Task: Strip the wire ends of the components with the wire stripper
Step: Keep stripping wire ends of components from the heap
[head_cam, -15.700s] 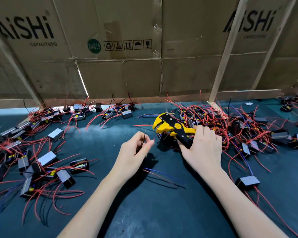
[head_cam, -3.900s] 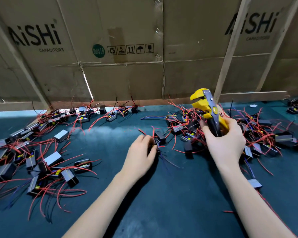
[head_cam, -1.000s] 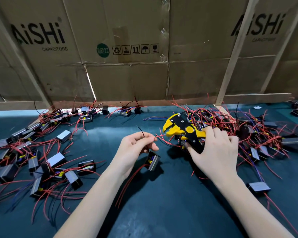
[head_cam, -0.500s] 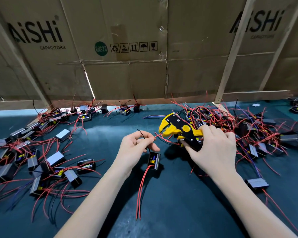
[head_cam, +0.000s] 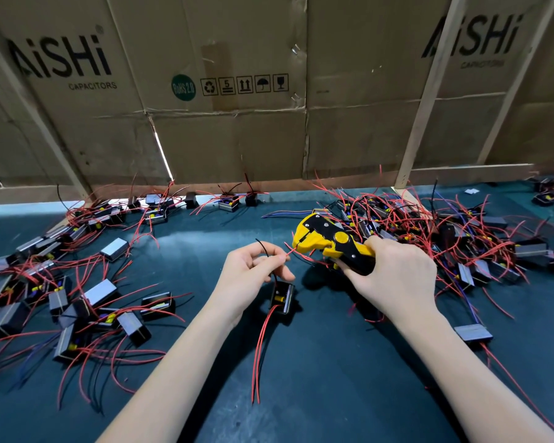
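Wire tip vs stripper mouth is the relation that matters. Left hand (head_cam: 253, 276) pinches a red wire (head_cam: 289, 252) btwn thumb and forefinger, tip pointing right and a bit up, straight at the yellow nose of the wire stripper (head_cam: 330, 243). Tip looks to be at or just inside the mouth; can't tell how deep. Wire's long axis runs roughly left-right, in line w/ the tool's head. A thin black wire (head_cam: 264, 247) loops up out of the same pinch.

Component (head_cam: 282, 297), a small black block, hangs/rests just below the left hand, w/ two more red leads (head_cam: 259, 346) trailing down toward the viewer over the bench (head_cam: 333, 378).

Right hand (head_cam: 394, 276) is wrapped round the stripper's black-and-yellow handles, fingers curled, tool head aimed left at the wire. Handles look partly squeezed, but hard to say.

Left hand is the nearer one to the component; right only carries the tool. Judgement: next bit needs the wire kept steady and seated while the right squeezes.

Pile of wired components (head_cam: 445, 231) lies right of the tool; another spread (head_cam: 77, 298) lies left. Can't tell which are done.
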